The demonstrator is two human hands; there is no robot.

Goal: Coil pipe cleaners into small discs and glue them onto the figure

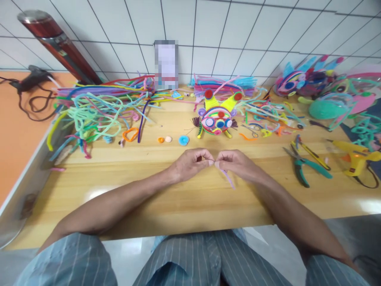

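Head view: a pipe cleaner is pinched between left hand and right hand, apparently being coiled; a tight, even turn is needed next.

A thin lilac pipe cleaner is pinched at its upper end between the fingertips of the left hand and right hand, which meet above the wooden table. Its free tail slants down to the right, nearly touching the tabletop.
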